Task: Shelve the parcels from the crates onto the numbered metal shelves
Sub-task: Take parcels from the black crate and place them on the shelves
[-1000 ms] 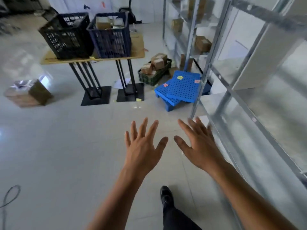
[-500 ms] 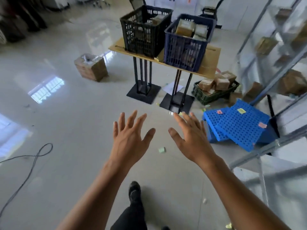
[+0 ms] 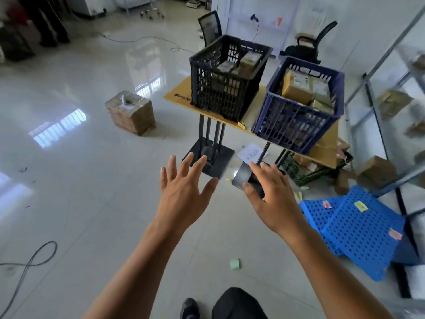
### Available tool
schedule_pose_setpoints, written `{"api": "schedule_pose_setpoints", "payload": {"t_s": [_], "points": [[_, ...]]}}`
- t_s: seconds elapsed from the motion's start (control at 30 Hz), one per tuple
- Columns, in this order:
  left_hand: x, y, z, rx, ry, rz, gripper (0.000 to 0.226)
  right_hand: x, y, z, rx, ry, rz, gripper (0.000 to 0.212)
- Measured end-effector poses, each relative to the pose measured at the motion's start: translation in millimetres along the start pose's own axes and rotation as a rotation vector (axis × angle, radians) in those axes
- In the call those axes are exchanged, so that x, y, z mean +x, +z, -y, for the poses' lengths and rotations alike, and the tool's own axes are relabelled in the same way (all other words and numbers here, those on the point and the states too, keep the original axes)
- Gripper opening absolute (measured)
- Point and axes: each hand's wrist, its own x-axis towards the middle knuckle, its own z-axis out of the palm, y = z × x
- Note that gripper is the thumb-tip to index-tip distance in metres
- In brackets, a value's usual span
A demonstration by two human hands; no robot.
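Glossy pale floor point(image 3: 80, 180), wooden table point(image 3: 179, 97) under black crate point(image 3: 220, 97) and blue crate point(image 3: 294, 125)

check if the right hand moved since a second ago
Yes, forward toward the table: the right hand was well short of its black foot plate, now it overlaps it.

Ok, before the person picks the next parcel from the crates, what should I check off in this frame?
1. Left hand free: ok, fingers spread, holding nothing.
2. Right hand free: ok, open and empty.
3. Black slatted plastic crate stocked: ok, brown cardboard parcels show inside.
4. Dark blue plastic crate stocked: ok, tan parcels lie near its rim.
5. Crates within reach: not ok, both hands appear short of the wooden tabletop.
6. Parcel labels readable: cannot tell, too blurred.
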Motion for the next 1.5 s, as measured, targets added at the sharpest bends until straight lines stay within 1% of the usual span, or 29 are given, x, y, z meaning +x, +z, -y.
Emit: {"api": "schedule_pose_setpoints", "payload": {"t_s": [0.1, 0.17, 0.27, 0.33, 0.43, 0.53, 0.7, 0.8, 0.97, 1.1, 1.23, 1.4, 1.5], "points": [[66, -1, 8, -0.019, 0.009, -0.002, 0.076, 67, 0, 1, -0.003, -0.002, -0.027, 0.076], [113, 5, 15, -0.019, 0.013, 0.001, 0.073, 116, 5, -1, 0.001, -0.005, -0.025, 0.079], [190, 16, 27, 0.017, 0.028, 0.004, 0.067, 194, 17, -10, 0.03, -0.02, -0.043, 0.076], [241, 19, 32, 0.059, 0.04, 0.019, 0.067, 246, 23, -16, 0.048, -0.02, -0.038, 0.074], [314, 11, 32, 0.101, 0.049, 0.064, 0.068, 317, 20, -22, 0.089, 0.003, -0.025, 0.077], [381, 1, 31, 0.151, 0.089, 0.054, 0.066, 382, 13, -27, 0.119, 0.013, -0.043, 0.079], [480, -7, 33, 0.135, 0.139, 0.017, 0.077, 479, 3, -32, 0.104, 0.041, -0.061, 0.079], [539, -3, 38, 0.109, 0.182, 0.019, 0.077, 532, 6, -40, 0.082, 0.054, -0.075, 0.076], [641, 13, 46, 0.087, 0.283, 0.08, 0.079, 609, 13, -52, 0.049, 0.177, -0.098, 0.076], [716, 18, 51, 0.074, 0.373, 0.208, 0.072, 660, 13, -51, -0.003, 0.304, -0.059, 0.08], [787, 35, 45, 0.065, 0.46, 0.28, 0.07, 700, 13, -61, -0.006, 0.388, -0.087, 0.083], [858, 77, 16, 0.016, 0.462, 0.396, 0.071, 737, 7, -91, -0.028, 0.489, -0.128, 0.087], [893, 115, -4, 0.005, 0.437, 0.433, 0.073, 762, 1, -123, -0.047, 0.528, -0.117, 0.079]]}}
